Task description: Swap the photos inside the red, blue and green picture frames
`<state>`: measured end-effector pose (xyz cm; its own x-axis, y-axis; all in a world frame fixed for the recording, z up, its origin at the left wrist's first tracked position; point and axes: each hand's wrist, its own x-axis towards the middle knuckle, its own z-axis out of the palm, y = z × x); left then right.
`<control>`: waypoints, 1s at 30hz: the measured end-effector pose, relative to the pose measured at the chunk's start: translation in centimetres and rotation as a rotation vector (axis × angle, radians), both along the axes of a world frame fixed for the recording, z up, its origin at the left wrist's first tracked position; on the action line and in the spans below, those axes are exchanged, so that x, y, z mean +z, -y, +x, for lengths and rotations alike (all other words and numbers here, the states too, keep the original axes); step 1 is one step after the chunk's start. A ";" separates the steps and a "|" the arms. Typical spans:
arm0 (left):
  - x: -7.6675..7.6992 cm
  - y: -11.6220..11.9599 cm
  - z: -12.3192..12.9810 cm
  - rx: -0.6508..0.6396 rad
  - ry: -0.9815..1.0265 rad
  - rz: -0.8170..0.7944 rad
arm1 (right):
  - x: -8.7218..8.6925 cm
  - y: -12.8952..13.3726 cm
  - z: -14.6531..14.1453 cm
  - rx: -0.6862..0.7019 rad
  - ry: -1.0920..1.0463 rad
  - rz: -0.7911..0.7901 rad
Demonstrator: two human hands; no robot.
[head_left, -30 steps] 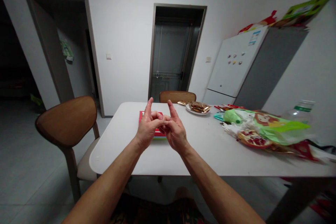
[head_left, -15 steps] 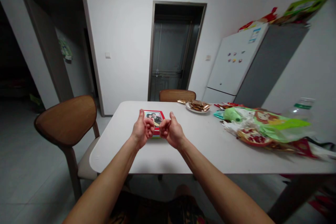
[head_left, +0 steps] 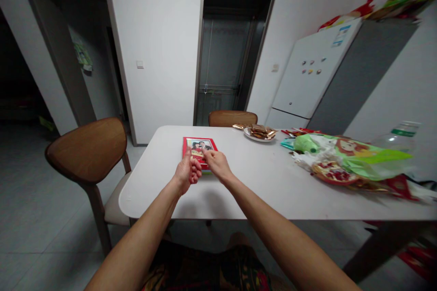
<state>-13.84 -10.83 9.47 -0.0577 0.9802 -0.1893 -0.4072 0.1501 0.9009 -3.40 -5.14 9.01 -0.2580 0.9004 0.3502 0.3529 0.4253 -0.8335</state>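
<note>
A red-edged box or frame with a picture of people lies on the white table, partly hidden behind my hands. My left hand is in front of its lower left part, thumb up and fingers curled, with nothing seen in it. Close beside it on the right, my right hand is closed with its back turned up, overlapping the red item's right side in view. Nothing shows in that hand either. Whether either hand touches the item cannot be told.
Wrapped snacks fill a white plate at the table's far edge. To the right lie a green bag, an opened pomegranate and a clear bottle. Wooden chairs stand at the left and far side.
My right hand has turned over, its raised thumb now lowered, and has moved slightly up and nearer the picture. My left hand stays curled with thumb up. The view has shifted slightly.
</note>
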 end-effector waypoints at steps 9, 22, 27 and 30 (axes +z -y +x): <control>-7.0 -1.5 -0.4 0.190 0.129 -0.020 | -4.0 -1.2 1.0 -0.032 0.787 0.451; -3.7 3.8 3.7 0.265 -0.190 0.410 | -2.2 3.1 5.9 -0.169 -0.150 0.019; -1.8 9.2 4.6 0.133 -0.981 0.786 | -0.4 6.9 8.1 0.022 -0.643 -0.403; -2.2 11.0 4.8 0.080 -1.334 0.960 | -0.5 8.4 8.1 0.150 -0.716 -0.560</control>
